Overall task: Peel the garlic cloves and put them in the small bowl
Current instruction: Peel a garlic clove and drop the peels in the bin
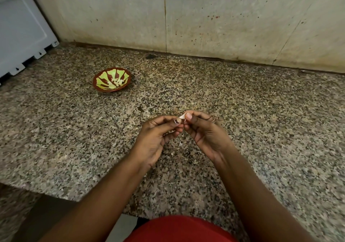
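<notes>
I have one garlic clove (182, 116) pinched between the fingertips of both hands, raised a little above the worktop (242, 111) so I can work at it from either side. My left hand (158, 135) grasps it with thumb and curled fingers and steadies it, while my right hand (203, 131) nips the top end, thumb pressed against the pale skin, which looks to be lifting away in a thin flap; I judge this to be the peeling itself, with the clove not yet bare. How much skin remains on the far side I cannot tell, since my fingers hide most of it. The small bowl (112, 79) sits well ahead of my grip and off to the left, apart from my hands, placed where a short reach with the left hand would drop a clove in. Several peeled cloves (116, 81) already lie at its bottom, so the job seems partly done. A few scraps of papery skin (180, 143) lie on the worktop right under my grip, which suits holding the clove there: the waste falls clear of the bowl.
</notes>
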